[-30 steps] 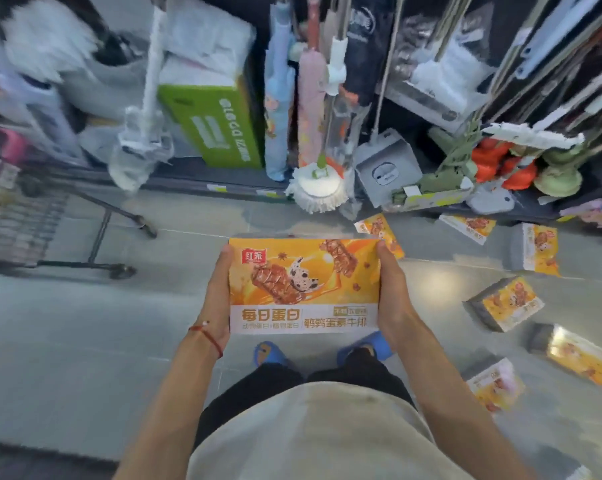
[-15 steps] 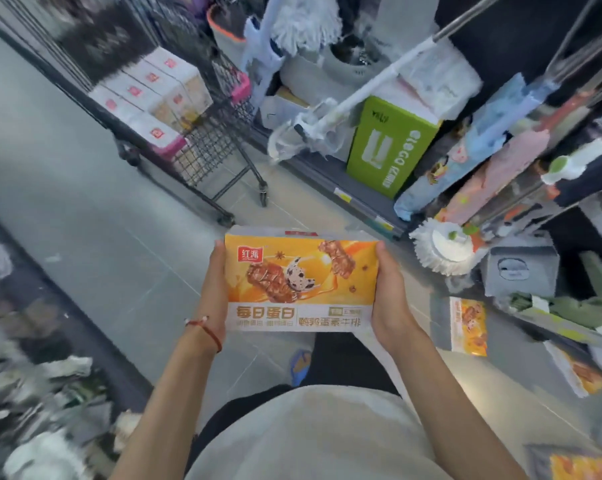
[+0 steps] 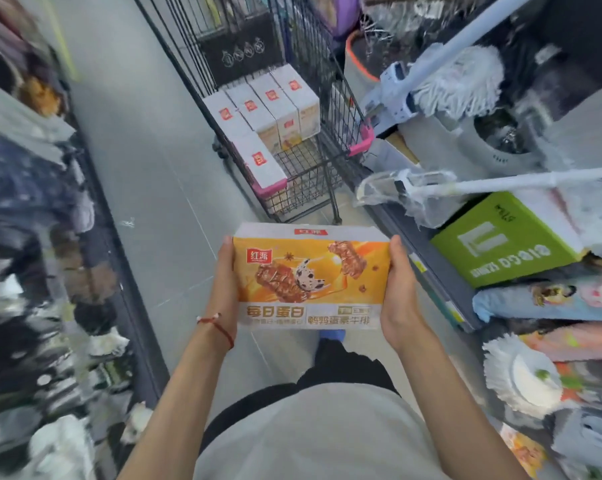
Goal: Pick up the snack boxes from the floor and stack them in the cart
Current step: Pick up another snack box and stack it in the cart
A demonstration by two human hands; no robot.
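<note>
Snack box (image 3: 310,282), orange-fronted with a white lower band and red logo, sits face up at frame centre, its short ends gripped by left hand (image 3: 223,289) and right hand (image 3: 400,299), below the cart (image 3: 292,188).

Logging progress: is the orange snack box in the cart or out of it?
Out: left hand and right hand hold the snack box by its ends, short of the cart, where white boxes stand.

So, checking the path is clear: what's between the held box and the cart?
Only bare floor lies between the box and the cart, as the head view shows.
</note>
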